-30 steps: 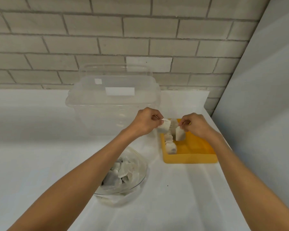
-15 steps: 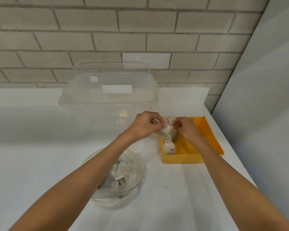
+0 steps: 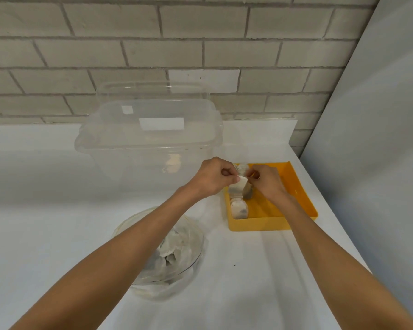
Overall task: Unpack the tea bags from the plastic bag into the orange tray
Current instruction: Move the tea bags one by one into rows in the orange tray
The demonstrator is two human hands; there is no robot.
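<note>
Tea bags (image 3: 239,207): lying in a row along L wall of orange tray (image 3: 296,196), nearest one leaning vs front-L corner. Lots more sitting bunched inside plastic bag (image 3: 177,248), mouth gaping upward, resting toward front of white table (image 3: 45,222), partly hidden under L forearm.

L hand (image 3: 211,178): hovering just over tray's L edge, fingers curled in, thumb + forefinger pinching top of pale tea bag (image 3: 237,186), which is hanging down toward the row. R hand (image 3: 268,184): hovering over mid tray, fingers curled likewise, pinching top of second bag (image 3: 247,193), darker-looking, hanging just beside the first. Thumbs and forefingers of both hands sitting v. close together; not possible to tell whether the 2 held bags are touching or joined.

Tray sitting at R side of table, near plastic bag but apart from it. Clear lidded tub (image 3: 148,148) standing behind L hand, close to brick wall (image 3: 200,51), white label showing on lid. Grey panel (image 3: 379,139) rising along R edge of table.
</note>
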